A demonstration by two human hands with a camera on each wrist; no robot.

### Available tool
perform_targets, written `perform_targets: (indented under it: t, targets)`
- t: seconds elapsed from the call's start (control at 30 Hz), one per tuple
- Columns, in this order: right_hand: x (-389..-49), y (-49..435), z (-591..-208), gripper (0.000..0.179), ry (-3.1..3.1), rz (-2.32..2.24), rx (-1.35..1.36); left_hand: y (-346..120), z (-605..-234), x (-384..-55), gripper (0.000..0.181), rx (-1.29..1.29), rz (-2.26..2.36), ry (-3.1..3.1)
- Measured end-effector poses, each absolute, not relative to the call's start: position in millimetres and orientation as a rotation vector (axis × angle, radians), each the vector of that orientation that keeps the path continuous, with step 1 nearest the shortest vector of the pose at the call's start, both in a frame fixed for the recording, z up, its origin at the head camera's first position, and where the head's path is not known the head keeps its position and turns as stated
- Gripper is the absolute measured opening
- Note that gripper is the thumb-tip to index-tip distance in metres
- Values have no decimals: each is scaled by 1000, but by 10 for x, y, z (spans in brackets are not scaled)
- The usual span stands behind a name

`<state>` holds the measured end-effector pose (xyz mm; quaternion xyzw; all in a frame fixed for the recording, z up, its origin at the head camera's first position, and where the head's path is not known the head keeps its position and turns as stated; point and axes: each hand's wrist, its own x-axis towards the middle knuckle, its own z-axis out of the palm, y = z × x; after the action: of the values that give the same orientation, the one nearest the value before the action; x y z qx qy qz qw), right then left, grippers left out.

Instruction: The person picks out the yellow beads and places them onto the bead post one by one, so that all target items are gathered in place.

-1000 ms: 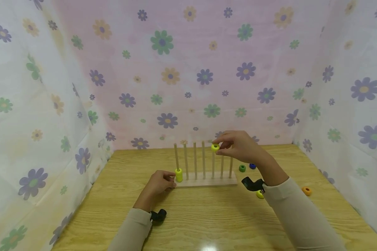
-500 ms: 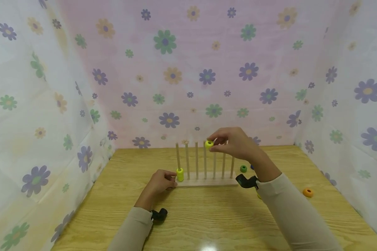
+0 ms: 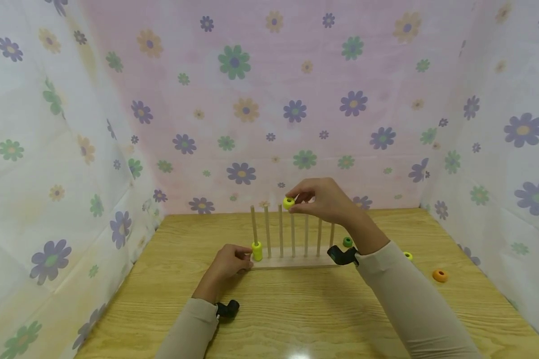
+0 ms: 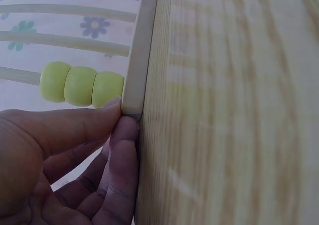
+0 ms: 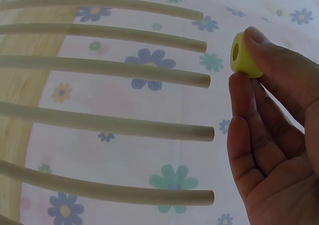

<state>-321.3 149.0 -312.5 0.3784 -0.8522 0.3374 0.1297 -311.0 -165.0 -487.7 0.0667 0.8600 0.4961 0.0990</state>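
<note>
A wooden peg stand point(image 3: 292, 262) with several upright pegs stands on the table. Three yellow beads point(image 4: 79, 85) are stacked on its leftmost peg. At the left end of the base, my left hand point(image 3: 229, 260) pinches the corner between thumb and fingers, just beside the bead stack. Another yellow bead point(image 5: 247, 60) is held between the thumb and forefinger of my right hand point(image 3: 324, 200). That bead is up at the height of the peg tops, near the middle pegs, and the right wrist view shows it apart from them, its hole facing the peg ends.
To the right of the stand lie a green bead point(image 3: 348, 242), a loose yellow bead point(image 3: 407, 256) and an orange bead point(image 3: 439, 275) on the wooden table point(image 3: 296, 309). Flowered cloth point(image 3: 269, 89) encloses the back and sides. The right forearm covers part of the table.
My right hand has moved left and slightly up with the yellow bead, along the peg tops. The arm now hides the blue bead and uncovers a yellow one. My left hand stays in place.
</note>
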Motion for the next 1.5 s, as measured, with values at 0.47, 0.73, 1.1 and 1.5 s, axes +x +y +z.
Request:
perform_targets:
  t: [0.47, 0.73, 1.1, 1.5]
  targets:
    - [-3238, 1297, -3066, 30, -2466, 1045, 1038, -1649, -4911, -3123, 39, 198, 1473, 2543]
    - [-3236, 1200, -3038, 30, -2482, 1108, 994, -1650, -4887, -3111, 39, 198, 1459, 2539]
    - [-3270, 1094, -3034, 31, -2447, 1202, 987, -1652, -4883, -3088, 39, 203, 1466, 2530]
    - [-3308, 922, -3077, 28, -2441, 1277, 984, -1657, -4872, -3078, 38, 163, 1485, 2524]
